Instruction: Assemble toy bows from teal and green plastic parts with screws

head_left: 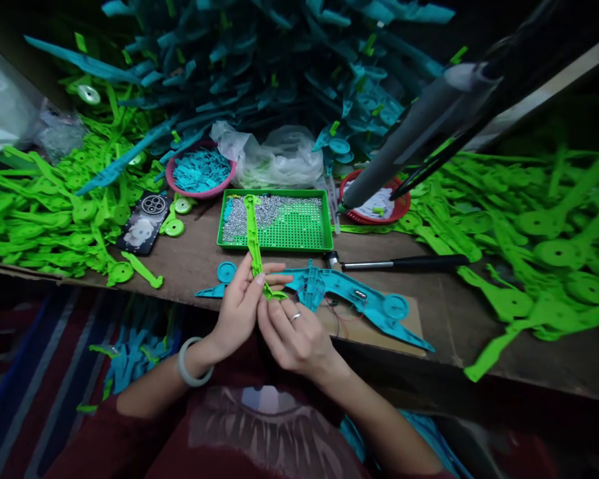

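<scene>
A long, narrow green plastic part [253, 229] stands nearly upright between my hands, its far end in front of the green tray. My left hand [240, 297] grips it around its lower half, with some fingers stretched behind it. At its curved near end, my right hand [295, 332] is closed with thumb and fingers pinched on the part; whether a smaller piece is in that pinch is hidden. Just beyond my hands lies a blue curved plastic body [347, 287] with ribs, round discs and thin wires, partly on a brown board [410, 318].
A green perforated tray [304, 247] of small metal pieces stands behind. A hammer [404, 263], a phone [144, 223], a pink basket [202, 194] and a red basket [374, 219] surround it. Green parts [54, 213] heap left and right; blue parts [279, 73] pile behind. A grey pole [414, 140] slants across.
</scene>
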Demonstrator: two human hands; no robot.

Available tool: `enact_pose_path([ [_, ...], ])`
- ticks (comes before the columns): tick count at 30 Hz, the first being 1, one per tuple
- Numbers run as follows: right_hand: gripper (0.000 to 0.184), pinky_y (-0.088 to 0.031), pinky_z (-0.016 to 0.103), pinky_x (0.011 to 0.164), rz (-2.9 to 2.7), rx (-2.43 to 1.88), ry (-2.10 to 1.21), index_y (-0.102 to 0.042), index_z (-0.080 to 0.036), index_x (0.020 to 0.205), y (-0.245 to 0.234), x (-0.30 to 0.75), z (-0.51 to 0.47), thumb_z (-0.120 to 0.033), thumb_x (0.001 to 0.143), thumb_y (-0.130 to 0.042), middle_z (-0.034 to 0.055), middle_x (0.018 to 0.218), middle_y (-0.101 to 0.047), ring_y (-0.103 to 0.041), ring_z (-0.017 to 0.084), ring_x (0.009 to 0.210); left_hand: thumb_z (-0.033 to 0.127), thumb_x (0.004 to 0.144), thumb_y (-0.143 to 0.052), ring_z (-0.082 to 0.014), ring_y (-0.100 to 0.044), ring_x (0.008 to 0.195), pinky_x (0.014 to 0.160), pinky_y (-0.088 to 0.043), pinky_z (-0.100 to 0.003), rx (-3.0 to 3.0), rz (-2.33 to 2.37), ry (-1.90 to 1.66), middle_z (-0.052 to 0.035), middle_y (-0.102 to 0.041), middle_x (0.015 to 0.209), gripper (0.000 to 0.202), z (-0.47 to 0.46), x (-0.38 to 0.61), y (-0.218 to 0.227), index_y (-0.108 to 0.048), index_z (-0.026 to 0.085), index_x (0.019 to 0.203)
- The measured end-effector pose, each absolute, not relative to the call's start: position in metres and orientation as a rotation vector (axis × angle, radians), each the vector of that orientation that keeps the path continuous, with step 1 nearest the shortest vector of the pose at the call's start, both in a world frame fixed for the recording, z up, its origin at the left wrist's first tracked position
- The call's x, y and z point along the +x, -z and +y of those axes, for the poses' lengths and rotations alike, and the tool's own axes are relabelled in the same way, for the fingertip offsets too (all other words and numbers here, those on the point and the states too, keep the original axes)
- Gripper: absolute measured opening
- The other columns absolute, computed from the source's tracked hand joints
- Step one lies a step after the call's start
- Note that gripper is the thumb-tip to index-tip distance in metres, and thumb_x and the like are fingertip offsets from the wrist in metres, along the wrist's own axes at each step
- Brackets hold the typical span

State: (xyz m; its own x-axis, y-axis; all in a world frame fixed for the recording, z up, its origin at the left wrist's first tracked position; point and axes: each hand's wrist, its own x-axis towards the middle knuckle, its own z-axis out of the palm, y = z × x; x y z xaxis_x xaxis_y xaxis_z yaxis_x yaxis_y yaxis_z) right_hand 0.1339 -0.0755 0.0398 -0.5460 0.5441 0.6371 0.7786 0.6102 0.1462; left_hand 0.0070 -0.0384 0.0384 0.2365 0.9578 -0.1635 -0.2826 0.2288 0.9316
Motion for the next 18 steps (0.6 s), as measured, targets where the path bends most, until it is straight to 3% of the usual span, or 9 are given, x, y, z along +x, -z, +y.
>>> enact_pose_path([
  [6,0.021,-0.045,0.033,0.056,-2.281,-0.995,0.535,-0.071,-0.004,0.101,-0.038,0.138,-0.077,-0.01,0.089,-0.055,0.0104,0.082,-0.069,-0.061,0.019,0.071,0.028,0.096,-0.052,-0.0187,-0.072,0.092,0.08,-0.059,-0.031,0.998,0.895,-1.032,-0.0075,-0.067,0.113,0.05,-0.039,0.006,-0.041,-0.033,0.025,0.142],
  [13,0.02,-0.048,0.031,0.058,-2.28,-0.95,0.535,-0.071,-0.004,0.1,-0.036,0.139,-0.078,-0.012,0.089,-0.056,0.0093,0.081,-0.069,-0.064,0.019,0.074,0.018,0.086,-0.051,-0.0107,-0.064,0.061,0.06,-0.055,-0.025,0.943,0.961,-1.107,0.0056,-0.061,0.076,0.037,-0.036,0.012,-0.037,-0.042,0.022,0.121],
  [18,0.023,-0.049,0.031,0.058,-2.298,-0.97,0.509,-0.07,-0.005,0.103,-0.041,0.148,-0.082,-0.012,0.092,-0.051,0.0105,0.086,-0.071,-0.064,0.018,0.076,0.012,0.077,-0.049,-0.0061,-0.054,0.053,0.063,-0.054,-0.024,0.807,0.92,-1.177,0.0097,-0.053,0.068,0.032,-0.033,0.021,-0.041,-0.044,0.022,0.107],
])
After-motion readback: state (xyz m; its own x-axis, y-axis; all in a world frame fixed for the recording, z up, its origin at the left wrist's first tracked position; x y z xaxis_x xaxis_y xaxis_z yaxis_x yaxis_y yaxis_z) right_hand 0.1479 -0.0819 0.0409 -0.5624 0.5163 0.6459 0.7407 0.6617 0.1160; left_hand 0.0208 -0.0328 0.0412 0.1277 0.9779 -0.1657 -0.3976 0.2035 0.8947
